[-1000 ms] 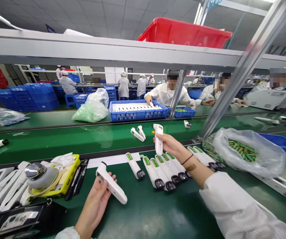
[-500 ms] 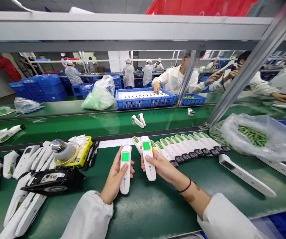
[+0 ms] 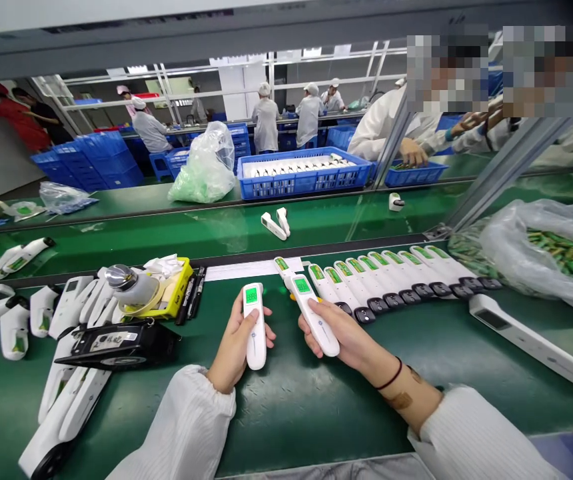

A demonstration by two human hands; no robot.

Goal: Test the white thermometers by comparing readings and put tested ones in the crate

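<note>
My left hand [image 3: 236, 337] is closed round a white infrared thermometer [image 3: 255, 337], thumb on its front, its green screen lit with digits. A second white infrared thermometer [image 3: 322, 330] is in my right hand [image 3: 341, 327], tilted with its top to the left; its green screen shows digits too. Both are held above the green work surface [image 3: 306, 413], apart from each other. Just behind them stretches a row of white thermometers [image 3: 381, 273] with green parts showing at their far ends and black caps at the near ends.
On the left lie more thermometers [image 3: 74, 300], a black case [image 3: 121, 343], a pump bottle [image 3: 129, 283] and a yellow tray [image 3: 179, 287]. To the right are a single thermometer [image 3: 531, 337] and a clear bag of green pieces [image 3: 566, 247]. Co-workers sit beyond the conveyor [image 3: 206, 233].
Digits now show on both screens, which were plain green. The right thermometer has moved right and tilts more. The view has shifted; a co-worker's hand has moved to the small blue bin.
</note>
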